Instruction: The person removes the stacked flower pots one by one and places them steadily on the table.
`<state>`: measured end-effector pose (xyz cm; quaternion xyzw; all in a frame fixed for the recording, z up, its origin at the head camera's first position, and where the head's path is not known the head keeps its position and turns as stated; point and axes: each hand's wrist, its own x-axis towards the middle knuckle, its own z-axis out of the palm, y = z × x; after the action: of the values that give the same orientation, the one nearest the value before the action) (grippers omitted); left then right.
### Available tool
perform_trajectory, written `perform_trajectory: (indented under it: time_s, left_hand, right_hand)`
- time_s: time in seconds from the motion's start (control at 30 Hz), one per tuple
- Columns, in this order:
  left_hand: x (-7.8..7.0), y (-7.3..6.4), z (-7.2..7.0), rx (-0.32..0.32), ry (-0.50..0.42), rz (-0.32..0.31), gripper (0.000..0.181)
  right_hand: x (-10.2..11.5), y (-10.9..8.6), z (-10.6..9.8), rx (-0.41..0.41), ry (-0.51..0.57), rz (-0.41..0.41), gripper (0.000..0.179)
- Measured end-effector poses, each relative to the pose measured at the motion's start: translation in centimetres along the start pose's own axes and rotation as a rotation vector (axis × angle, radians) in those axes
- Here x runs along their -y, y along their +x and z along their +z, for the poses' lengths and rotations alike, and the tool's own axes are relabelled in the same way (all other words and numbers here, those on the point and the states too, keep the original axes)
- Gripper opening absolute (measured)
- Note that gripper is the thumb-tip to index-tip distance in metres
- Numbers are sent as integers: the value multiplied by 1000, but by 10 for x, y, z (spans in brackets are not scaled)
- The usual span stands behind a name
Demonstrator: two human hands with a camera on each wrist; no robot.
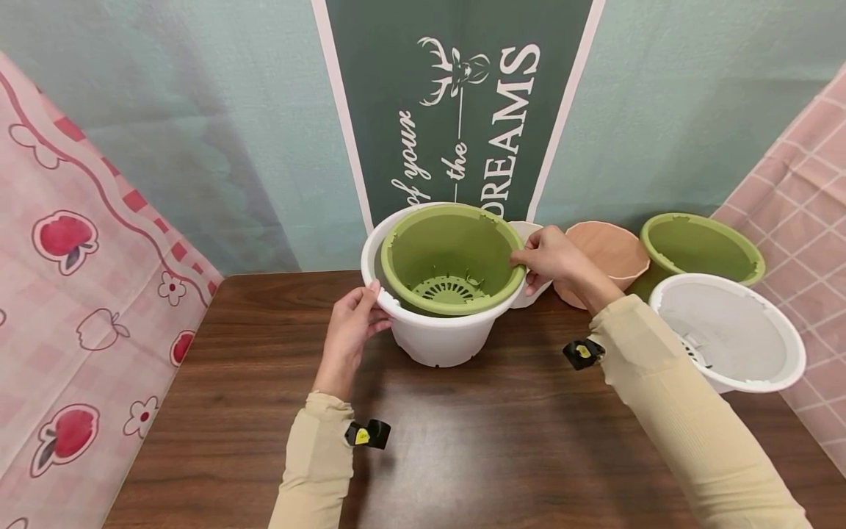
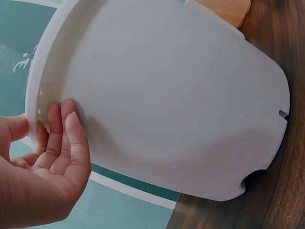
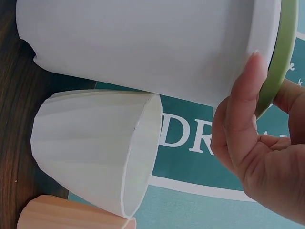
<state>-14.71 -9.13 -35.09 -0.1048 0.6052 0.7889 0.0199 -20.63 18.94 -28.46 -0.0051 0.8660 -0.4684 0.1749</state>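
Note:
A large white plastic flowerpot (image 1: 436,342) stands on the table, and a smaller green flowerpot (image 1: 456,242) with slotted drainage holes sits inside its mouth. My left hand (image 1: 352,323) pinches the white pot's rim at its left side, thumb on top and fingers under the lip, as the left wrist view shows. On the opposite side, my right hand (image 1: 551,261) grips the green pot's rim between thumb and fingers. In the right wrist view those fingers lie against the outside of the white pot's rim, right below the green rim (image 3: 281,62).
Behind my right hand stand a white faceted pot (image 3: 90,148) and a peach faceted pot (image 1: 608,250). Farther right are another green flowerpot (image 1: 703,246) and another white flowerpot (image 1: 734,334). Printed cloths hang around the dark wooden table (image 1: 463,441).

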Motion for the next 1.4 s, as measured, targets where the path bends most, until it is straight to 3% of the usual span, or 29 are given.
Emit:
perform_trajectory:
  time_s: [0.4, 1.4]
  left_hand:
    - [2, 1, 1, -18, -18, 2, 22]
    - [0, 0, 3, -64, 46, 10, 25]
  right_hand:
    - [1, 0, 0, 1, -45, -11, 14]
    - [2, 2, 1, -6, -2, -7, 15]
